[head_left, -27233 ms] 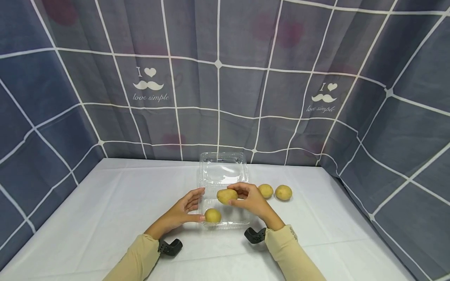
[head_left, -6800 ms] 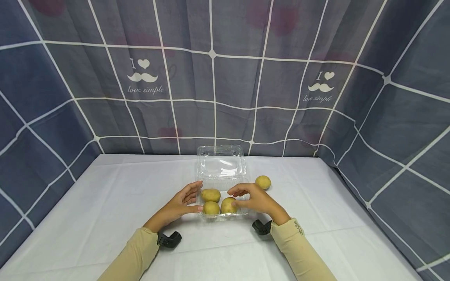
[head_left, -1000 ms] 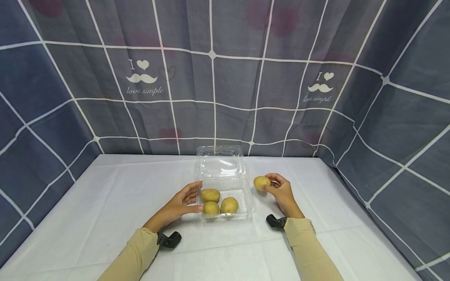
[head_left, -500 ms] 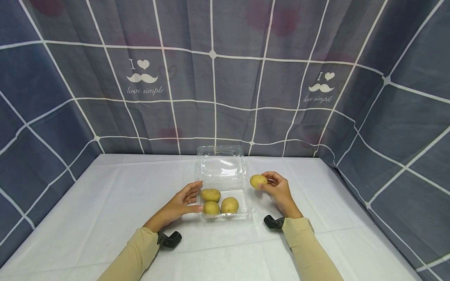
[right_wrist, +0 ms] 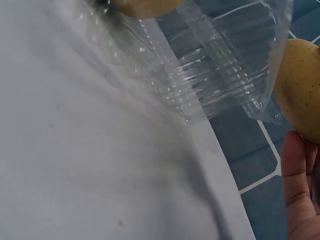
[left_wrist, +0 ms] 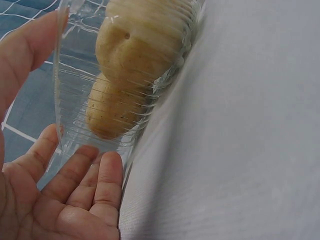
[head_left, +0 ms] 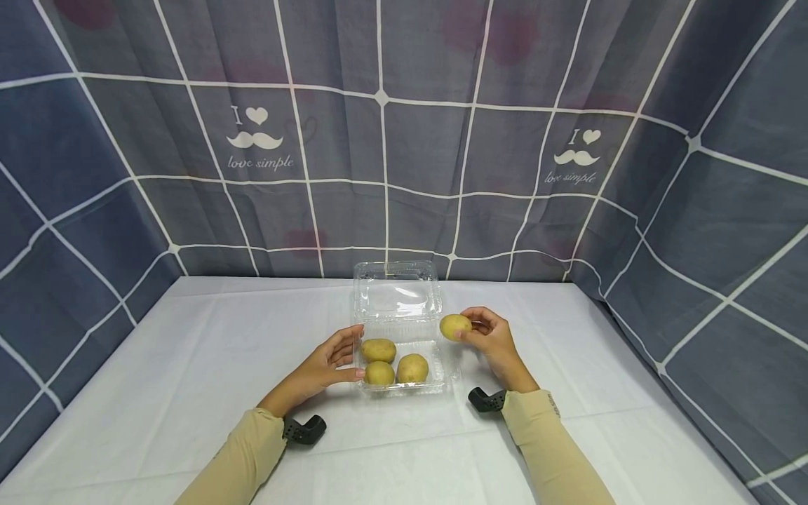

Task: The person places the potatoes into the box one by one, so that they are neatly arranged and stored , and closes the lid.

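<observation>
My right hand (head_left: 495, 341) pinches a yellow potato (head_left: 455, 327) between thumb and fingers, raised beside the back right of a clear plastic clamshell box (head_left: 424, 348). In the right wrist view this potato (right_wrist: 300, 87) is at the right edge, fingertips against its underside. The box's lid (head_left: 398, 294) stands open at the back. Inside lie three potatoes: one at the back left (head_left: 378, 350), one at the front left (head_left: 379, 373) and one at the front right (head_left: 412, 368). My left hand (head_left: 323, 366) rests at the box's left side, thumb and relaxed fingers spread along its rim.
A white cloth (head_left: 208, 379) covers the table under the box. Grey-blue checked curtains (head_left: 429, 161) rise along its back and both sides. A black wrist camera (head_left: 305, 430) sits at the left wrist and another wrist camera (head_left: 486, 400) at the right.
Two more potatoes have come into the box since the oldest frame. Over the last second my right hand has lifted the outside potato and carried it left toward the box. My left hand stays.
</observation>
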### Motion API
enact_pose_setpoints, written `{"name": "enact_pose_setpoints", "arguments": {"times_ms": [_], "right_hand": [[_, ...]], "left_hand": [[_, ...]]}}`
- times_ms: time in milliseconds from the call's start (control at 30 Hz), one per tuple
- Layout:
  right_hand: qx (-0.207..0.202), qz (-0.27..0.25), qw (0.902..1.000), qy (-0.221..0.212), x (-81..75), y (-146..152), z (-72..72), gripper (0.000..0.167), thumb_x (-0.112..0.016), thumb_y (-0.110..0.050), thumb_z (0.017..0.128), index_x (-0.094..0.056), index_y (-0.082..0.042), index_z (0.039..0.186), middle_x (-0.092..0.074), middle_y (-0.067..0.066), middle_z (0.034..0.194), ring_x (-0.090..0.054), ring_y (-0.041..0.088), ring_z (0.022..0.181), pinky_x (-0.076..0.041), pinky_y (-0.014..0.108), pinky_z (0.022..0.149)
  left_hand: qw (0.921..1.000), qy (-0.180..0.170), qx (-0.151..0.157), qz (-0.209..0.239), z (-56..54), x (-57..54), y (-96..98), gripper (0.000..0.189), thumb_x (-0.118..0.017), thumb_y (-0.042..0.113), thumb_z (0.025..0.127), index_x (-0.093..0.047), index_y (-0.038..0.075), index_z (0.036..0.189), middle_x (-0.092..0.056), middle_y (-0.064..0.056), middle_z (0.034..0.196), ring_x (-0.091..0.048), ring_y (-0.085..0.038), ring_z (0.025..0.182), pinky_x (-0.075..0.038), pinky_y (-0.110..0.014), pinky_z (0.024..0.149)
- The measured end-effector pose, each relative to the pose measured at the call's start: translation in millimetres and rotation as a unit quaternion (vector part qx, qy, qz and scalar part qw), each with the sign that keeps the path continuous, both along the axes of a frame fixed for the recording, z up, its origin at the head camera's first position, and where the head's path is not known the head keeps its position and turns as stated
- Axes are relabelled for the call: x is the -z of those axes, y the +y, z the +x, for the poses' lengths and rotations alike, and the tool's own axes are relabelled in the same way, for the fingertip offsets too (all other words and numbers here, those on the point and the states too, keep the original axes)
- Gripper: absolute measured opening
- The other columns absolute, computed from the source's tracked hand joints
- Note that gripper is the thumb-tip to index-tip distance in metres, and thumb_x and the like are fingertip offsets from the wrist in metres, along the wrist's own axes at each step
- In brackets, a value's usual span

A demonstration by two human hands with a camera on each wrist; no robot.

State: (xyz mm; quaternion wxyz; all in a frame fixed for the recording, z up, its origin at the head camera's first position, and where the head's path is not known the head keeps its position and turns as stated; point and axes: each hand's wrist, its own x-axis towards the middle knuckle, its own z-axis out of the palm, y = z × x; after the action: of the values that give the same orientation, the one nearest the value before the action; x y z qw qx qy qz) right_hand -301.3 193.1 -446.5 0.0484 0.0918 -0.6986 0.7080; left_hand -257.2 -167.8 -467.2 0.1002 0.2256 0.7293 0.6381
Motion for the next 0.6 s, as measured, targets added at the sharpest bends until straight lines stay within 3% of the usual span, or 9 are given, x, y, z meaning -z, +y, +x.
{"name": "enact_pose_setpoints", "arguments": {"times_ms": [600], "right_hand": [[-0.032,0.0,0.9993,0.021,-11.2,-17,3.4,0.045,-0.076,0.016,0.081,-0.06,0.024,0.122,-0.07,0.0,0.102,-0.065,0.01,0.09,-0.057,0.016,0.082]], "left_hand": [[1.0,-0.004,0.0,-0.006,0.6,-1.5,0.4,0.095,-0.085,0.008,0.094,-0.026,-0.009,0.166,-0.03,-0.035,0.168,-0.031,-0.054,0.155,-0.035,-0.057,0.126]]}}
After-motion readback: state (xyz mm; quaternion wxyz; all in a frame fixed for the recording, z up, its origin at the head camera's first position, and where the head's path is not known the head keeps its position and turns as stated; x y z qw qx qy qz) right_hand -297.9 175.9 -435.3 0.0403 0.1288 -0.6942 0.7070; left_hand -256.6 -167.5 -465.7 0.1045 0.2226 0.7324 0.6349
